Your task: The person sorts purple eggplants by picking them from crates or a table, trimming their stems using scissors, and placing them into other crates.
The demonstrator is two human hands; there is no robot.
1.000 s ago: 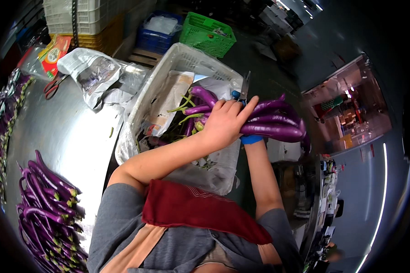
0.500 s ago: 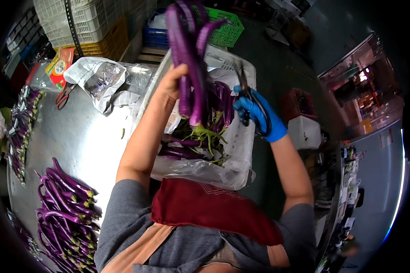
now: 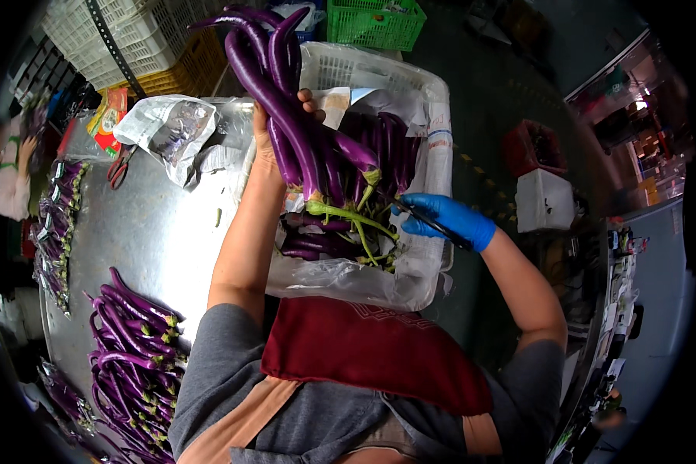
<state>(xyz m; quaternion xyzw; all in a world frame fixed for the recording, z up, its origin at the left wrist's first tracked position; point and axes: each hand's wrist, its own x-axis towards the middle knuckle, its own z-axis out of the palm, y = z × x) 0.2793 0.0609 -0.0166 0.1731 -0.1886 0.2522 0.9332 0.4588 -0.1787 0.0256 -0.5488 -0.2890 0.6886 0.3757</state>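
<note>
My bare left hand (image 3: 264, 141) is closed around a bunch of long purple eggplants (image 3: 286, 120), raised over the white crate (image 3: 439, 100). Their green stems hang toward me, one of them long and pale green. On my right hand (image 3: 460, 220) is a blue glove, and its fingers are wrapped round dark scissors (image 3: 441, 226). The scissors' blades point left, close to the stem ends; whether they touch a stem I cannot tell. More eggplants (image 3: 390, 151) lie in the plastic-lined crate below, among paper and loose stems.
A metal table (image 3: 162, 224) on the left bears a heap of eggplants (image 3: 135, 356), packed eggplants (image 3: 58, 232), a white plastic bag (image 3: 170, 139) and red-handled scissors (image 3: 118, 166). Stacked crates (image 3: 124, 46) and a green basket (image 3: 375, 27) stand beyond. A white box (image 3: 545, 201) is at right.
The eggplant bunch has tilted and come slightly left and lower, its stems spreading apart. My right hand has moved down, swinging the scissors from upright to pointing left at the stems.
</note>
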